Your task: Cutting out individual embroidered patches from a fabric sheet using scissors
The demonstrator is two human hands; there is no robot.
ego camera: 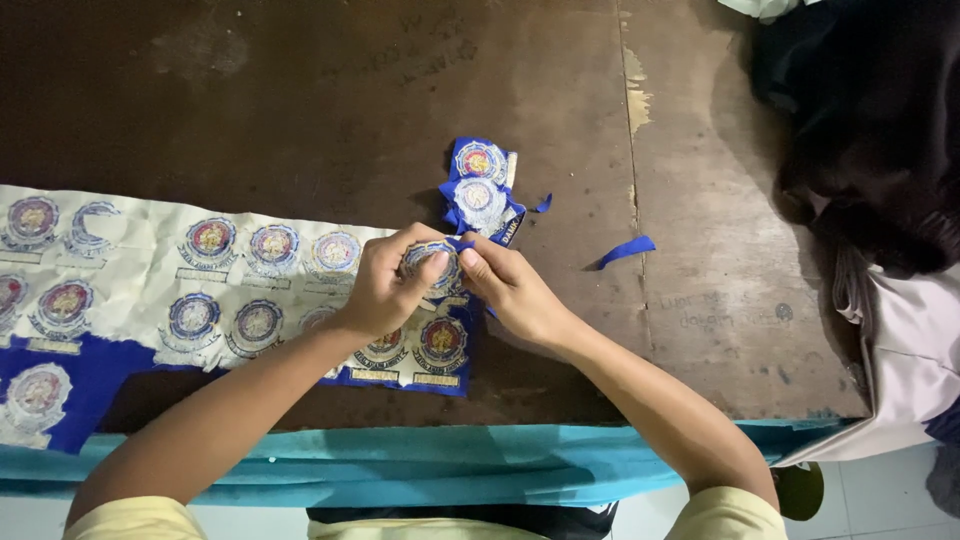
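The fingertips of both hands meet on one round embroidered patch (pixel 432 262), pinched between them just above the near right corner of the long fabric strip. The left hand (pixel 385 290) curls closed round the patch's left side, thumb over its face and the other fingers folded beneath. The right hand (pixel 515 290) closes thumb and forefinger on the patch's right edge, where a bit of blue backing pokes out. Neither hand is open; both grip the same patch, and whether it remains joined to the strip below I cannot tell.

The patch sits directly between the two hands, level with the knuckles, and each hand is equally near it. The sheet of patches (pixel 200 290) runs out leftward from the hands, its long axis lying left to right across the table, with rows of round badges on white backing and blue cloth showing along its near edge.

Just beyond the fingers, further from the person, lies a small pile of cut-out patches (pixel 481 192) with blue trim, close to the fingertips but apart from them. A loose blue fabric scrap (pixel 627 250) lies to the right, well apart from the right hand. All of it rests on a dark worn wooden table (pixel 330 100), edged nearest the person by teal cloth (pixel 420 465). Dark clothing and a white garment (pixel 905 370) lie heaped at the far right.
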